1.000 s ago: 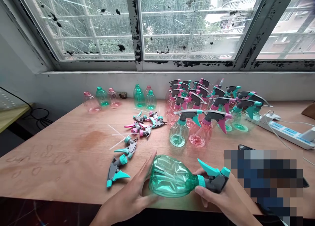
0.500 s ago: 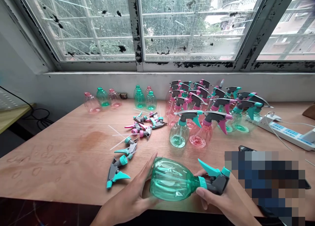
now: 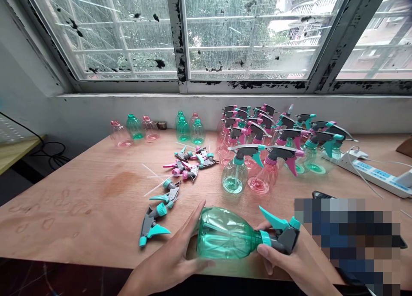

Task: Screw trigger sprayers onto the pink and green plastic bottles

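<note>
You sit at a wide wooden table (image 3: 80, 210). Lying sideways at its near edge is a clear teal plastic spray bottle (image 3: 225, 233). Your left hand (image 3: 170, 257) cups its base; your right hand (image 3: 286, 257) grips its grey-and-teal trigger head (image 3: 283, 236).

We held the spray bottle (image 3: 227, 235) on its side at the table's (image 3: 80, 210) near edge, left hand (image 3: 175, 255) at its base, right hand (image 3: 283, 257) at its trigger head. Loose trigger heads (image 3: 174, 186) lay left of it. Behind stood assembled bottles (image 3: 273, 145); uncapped bottles (image 3: 154, 129) stood further left; a power strip (image 3: 376, 173) lay right.
</note>
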Demonstrator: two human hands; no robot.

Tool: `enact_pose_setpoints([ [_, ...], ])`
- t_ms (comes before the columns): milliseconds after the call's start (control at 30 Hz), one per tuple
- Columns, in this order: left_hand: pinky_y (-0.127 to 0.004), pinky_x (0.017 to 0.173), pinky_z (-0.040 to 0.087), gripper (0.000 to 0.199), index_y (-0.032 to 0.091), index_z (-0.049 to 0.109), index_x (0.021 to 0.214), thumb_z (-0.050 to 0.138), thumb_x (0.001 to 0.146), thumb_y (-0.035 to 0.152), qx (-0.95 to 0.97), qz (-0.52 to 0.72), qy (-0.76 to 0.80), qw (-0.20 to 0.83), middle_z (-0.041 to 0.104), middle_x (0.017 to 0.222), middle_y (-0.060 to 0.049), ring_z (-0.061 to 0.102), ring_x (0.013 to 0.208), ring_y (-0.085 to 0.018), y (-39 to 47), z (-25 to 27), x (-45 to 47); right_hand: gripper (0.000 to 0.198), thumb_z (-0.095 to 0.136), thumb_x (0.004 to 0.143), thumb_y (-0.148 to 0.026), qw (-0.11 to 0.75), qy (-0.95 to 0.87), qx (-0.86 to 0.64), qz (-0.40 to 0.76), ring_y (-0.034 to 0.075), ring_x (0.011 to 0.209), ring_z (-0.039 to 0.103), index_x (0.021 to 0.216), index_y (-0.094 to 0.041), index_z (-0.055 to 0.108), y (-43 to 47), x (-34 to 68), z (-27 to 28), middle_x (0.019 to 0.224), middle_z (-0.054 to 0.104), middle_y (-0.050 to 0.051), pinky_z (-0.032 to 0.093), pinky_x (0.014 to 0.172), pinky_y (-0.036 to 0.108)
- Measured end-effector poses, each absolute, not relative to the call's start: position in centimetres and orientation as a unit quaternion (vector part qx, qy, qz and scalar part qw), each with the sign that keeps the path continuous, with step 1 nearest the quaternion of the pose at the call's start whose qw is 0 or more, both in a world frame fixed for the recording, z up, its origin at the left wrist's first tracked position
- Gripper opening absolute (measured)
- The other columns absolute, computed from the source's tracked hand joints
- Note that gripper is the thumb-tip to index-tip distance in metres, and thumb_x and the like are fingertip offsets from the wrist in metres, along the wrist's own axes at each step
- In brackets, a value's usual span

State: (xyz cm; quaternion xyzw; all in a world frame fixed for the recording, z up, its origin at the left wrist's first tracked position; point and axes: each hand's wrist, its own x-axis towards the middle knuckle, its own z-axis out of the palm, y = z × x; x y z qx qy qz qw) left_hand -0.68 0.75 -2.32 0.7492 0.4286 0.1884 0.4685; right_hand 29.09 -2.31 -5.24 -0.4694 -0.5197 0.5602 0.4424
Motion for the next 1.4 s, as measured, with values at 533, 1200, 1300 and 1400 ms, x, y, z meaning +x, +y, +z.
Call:
enact_pose_setpoints([
  [533, -0.044, 0.128, 0.015, 0.084, 0.034, 0.005, 0.162, 0.059, 0.097, 0.028, 0.765, 0.193, 0.424, 0.444, 0.010, 0.172, 0.001, 0.012, 0.157, -0.026, 0.80, -2.58, -0.76, 0.048, 0.073, 0.082, -0.062, 0.435, -0.522, -0.479, 0.555, 0.017, 0.051, 0.056, 0.097, -0.016, 0.071, -2.38, 29.11, -5.14, 0.057, 0.060, -0.002, 0.050, 0.054, 0.031],
  [1200, -0.046, 0.128, 0.015, 0.101, 0.039, -0.002, 0.160, 0.069, 0.090, 0.023, 0.757, 0.190, 0.434, 0.449, 0.007, 0.172, 0.003, 0.009, 0.157, -0.028, 0.56, -2.00, -0.52, 0.046, 0.075, 0.081, -0.060, 0.455, -0.505, -0.475, 0.559, 0.016, 0.051, 0.056, 0.098, -0.017, 0.073, -2.42, 28.86, -4.95, 0.057, 0.059, -0.003, 0.052, 0.053, 0.031],
  [1300, -0.045, 0.128, 0.013, 0.104, 0.039, -0.004, 0.160, 0.070, 0.089, 0.024, 0.753, 0.186, 0.436, 0.457, 0.003, 0.172, 0.004, 0.005, 0.158, -0.028, 0.53, -1.81, -0.47, 0.048, 0.077, 0.079, -0.061, 0.453, -0.502, -0.472, 0.565, 0.016, 0.053, 0.056, 0.098, -0.017, 0.073, -2.43, 28.76, -5.01, 0.058, 0.058, -0.003, 0.053, 0.054, 0.032],
  [1400, -0.045, 0.128, 0.013, 0.103, 0.039, -0.003, 0.160, 0.071, 0.089, 0.029, 0.742, 0.182, 0.436, 0.475, 0.002, 0.172, 0.005, 0.003, 0.158, -0.028, 0.59, -1.74, -0.50, 0.049, 0.077, 0.078, -0.061, 0.454, -0.500, -0.473, 0.566, 0.017, 0.052, 0.056, 0.100, -0.017, 0.072, -2.40, 28.73, -5.22, 0.058, 0.058, -0.003, 0.053, 0.054, 0.032],
])
